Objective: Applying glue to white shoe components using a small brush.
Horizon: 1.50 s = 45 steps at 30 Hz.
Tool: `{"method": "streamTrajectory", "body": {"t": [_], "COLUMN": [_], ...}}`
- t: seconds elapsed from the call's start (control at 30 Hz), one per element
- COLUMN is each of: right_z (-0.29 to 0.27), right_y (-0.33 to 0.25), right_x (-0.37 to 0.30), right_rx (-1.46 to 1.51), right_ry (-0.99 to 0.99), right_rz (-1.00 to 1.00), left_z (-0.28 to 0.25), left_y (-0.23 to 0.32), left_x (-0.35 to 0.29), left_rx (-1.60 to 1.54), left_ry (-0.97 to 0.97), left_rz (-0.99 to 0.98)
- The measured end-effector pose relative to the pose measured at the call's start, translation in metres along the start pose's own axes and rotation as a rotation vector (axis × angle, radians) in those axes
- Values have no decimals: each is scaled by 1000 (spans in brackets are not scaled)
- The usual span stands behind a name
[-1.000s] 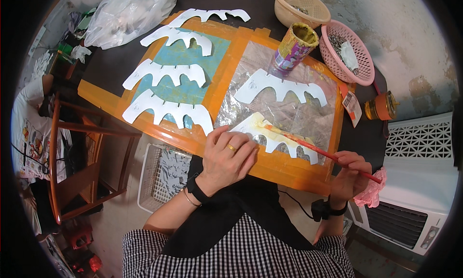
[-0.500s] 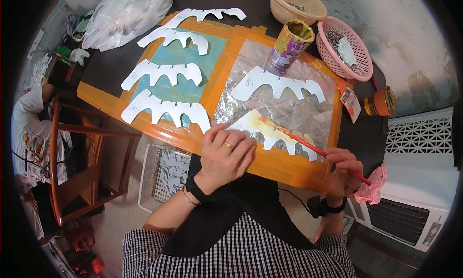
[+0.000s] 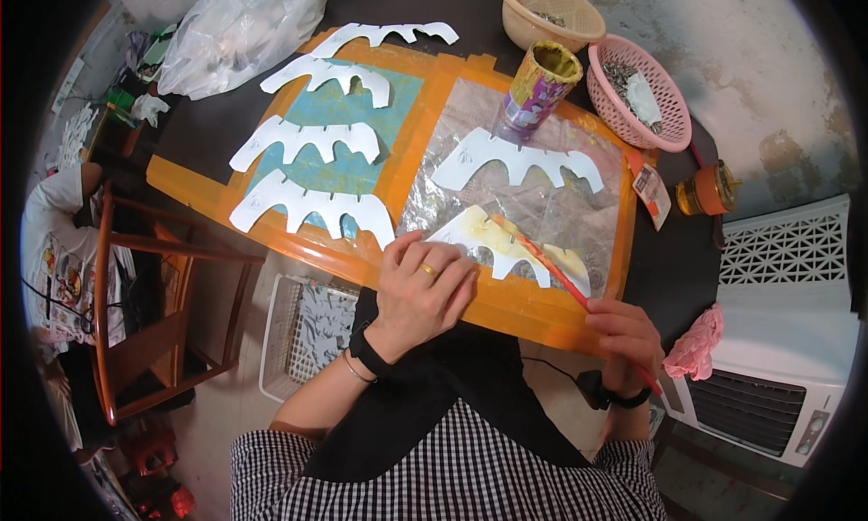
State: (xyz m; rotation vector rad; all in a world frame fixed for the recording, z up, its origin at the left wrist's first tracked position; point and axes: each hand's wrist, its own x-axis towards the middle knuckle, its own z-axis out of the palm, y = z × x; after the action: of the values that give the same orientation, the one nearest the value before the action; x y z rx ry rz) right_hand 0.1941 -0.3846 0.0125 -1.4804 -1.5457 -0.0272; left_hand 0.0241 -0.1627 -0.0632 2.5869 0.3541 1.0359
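Observation:
My right hand (image 3: 626,342) grips a slim red brush (image 3: 562,281). Its tip rests on a white scalloped cut-out piece (image 3: 472,224) smeared with yellowish glue-like paste. At that piece's left end, my left hand (image 3: 425,281) has its fingers curled together and holds the near edge down; the fingertips are partly hidden. Just beyond lies another white cut-out (image 3: 515,162), with no paste visible on it. Behind this stands a paste-crusted can (image 3: 540,91) with a purple label. More white cut-outs (image 3: 312,209) lie in a column on the left half of the taped board (image 3: 411,150).
Beige (image 3: 542,34) and pink (image 3: 665,127) baskets holding small metal parts stand at the back right, near an amber jar (image 3: 708,192). A plastic bag (image 3: 240,37) sits at the back left. A person (image 3: 68,241) sits beyond a wooden chair (image 3: 167,313); a white crate (image 3: 280,340) stands below.
My right hand has moved slightly left and nearer to me, tilting the brush more steeply. Its tip stays on the pasted piece. My left hand has hardly moved.

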Motion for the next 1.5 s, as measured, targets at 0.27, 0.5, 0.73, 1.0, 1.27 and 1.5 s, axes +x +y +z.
{"method": "streamTrajectory", "body": {"t": [0.27,0.5,0.73,1.0,1.27,1.5], "right_z": [10,29,26,-18,-40,-40], "right_y": [1,6,11,28,41,51], "right_x": [2,14,14,23,24,9], "right_rx": [86,190,361,538,459,527], "right_ry": [301,124,326,791,854,896], "right_rz": [-40,16,91,186,209,218], "left_z": [2,1,1,-3,-16,-3], "left_y": [-1,-3,-2,3,4,3], "left_x": [-1,-3,-1,2,26,41], "left_rx": [-17,-18,-21,-106,-23,-116], "left_ry": [25,15,11,61,-95,-216], "left_rz": [1,0,10,-73,-136,-299]}}
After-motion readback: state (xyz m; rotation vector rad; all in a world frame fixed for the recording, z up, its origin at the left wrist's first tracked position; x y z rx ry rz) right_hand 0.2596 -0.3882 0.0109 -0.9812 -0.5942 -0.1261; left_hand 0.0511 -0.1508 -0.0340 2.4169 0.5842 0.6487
